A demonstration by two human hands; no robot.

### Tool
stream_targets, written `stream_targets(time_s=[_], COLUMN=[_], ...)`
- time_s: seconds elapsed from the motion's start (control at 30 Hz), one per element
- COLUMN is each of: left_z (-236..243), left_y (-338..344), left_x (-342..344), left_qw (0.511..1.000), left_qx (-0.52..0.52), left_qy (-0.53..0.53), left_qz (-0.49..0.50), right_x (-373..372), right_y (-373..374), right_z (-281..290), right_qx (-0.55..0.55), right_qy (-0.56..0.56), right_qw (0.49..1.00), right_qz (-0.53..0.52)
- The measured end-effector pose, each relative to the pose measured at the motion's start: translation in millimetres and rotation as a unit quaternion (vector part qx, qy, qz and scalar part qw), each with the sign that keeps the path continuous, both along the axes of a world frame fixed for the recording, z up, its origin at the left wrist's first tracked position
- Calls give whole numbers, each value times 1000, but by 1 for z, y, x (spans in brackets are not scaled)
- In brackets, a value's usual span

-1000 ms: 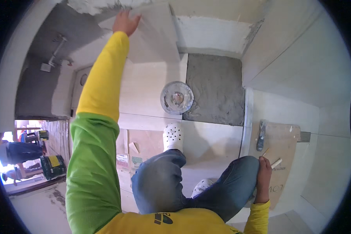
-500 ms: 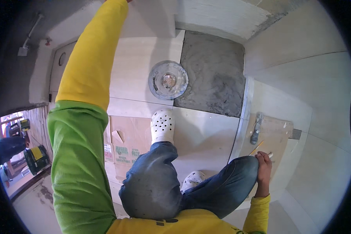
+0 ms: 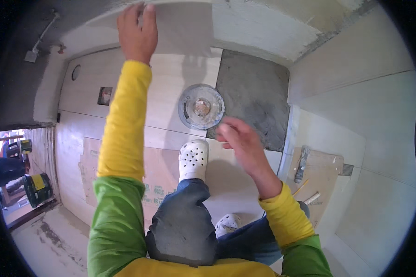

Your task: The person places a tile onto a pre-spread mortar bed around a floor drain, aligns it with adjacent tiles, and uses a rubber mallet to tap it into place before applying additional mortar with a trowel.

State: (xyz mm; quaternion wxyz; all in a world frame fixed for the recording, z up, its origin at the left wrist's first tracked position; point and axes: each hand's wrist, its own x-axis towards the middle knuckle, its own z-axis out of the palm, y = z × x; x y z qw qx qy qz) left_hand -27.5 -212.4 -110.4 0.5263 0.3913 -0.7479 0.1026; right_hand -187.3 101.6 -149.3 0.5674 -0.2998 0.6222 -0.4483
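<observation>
My left hand [image 3: 137, 34] is raised at the far left with its fingers apart, beside a grey upright panel [image 3: 185, 27] by the back wall. Whether the fingertips touch the panel I cannot tell. My right hand [image 3: 245, 145] hovers in the middle, fingers loosely bent, with nothing visible in it. Nearest to it is a round, cloudy, plastic-looking object [image 3: 189, 111] with a brownish centre, standing on pale floor tile [image 3: 171, 85]. To its right, a square of smoothed wet grey mortar [image 3: 252, 83] fills the back corner, partly behind my right fingers.
A flat cardboard sheet [image 3: 111, 157] lies at left by my white clog [image 3: 194, 159]. On the right, a board [image 3: 326, 171] carries a grey-smeared tool [image 3: 302, 164], a yellow pencil [image 3: 301, 187] and a white stick [image 3: 313, 198]. A square floor opening [image 3: 105, 95] sits left. Buckets [image 3: 38, 189] stand beyond the doorway.
My right hand has left my knee and swung forward and left toward the round object. The white stick now lies on the board. My left hand has come lower into view.
</observation>
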Motion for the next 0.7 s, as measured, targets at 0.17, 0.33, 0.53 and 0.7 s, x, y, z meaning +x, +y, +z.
stream_targets(time_s=[0.17, 0.33, 0.53, 0.7], left_z=[-16, -8, -55, -111], left_y=[69, 144, 194, 221], left_x=[23, 71, 128, 154], left_qw=[832, 622, 525, 477], left_qx=[250, 360, 459, 514], left_qy=[466, 671, 711, 711], left_qz=[-168, -179, -91, -49], right_x=[42, 74, 116, 135], right_y=[-69, -91, -67, -41], right_z=[25, 20, -26, -93], right_qx=[-16, -57, 56, 125], right_qy=[-151, -348, -409, -454], right_qw=[988, 934, 900, 859], right_qz=[34, -56, -138, -202])
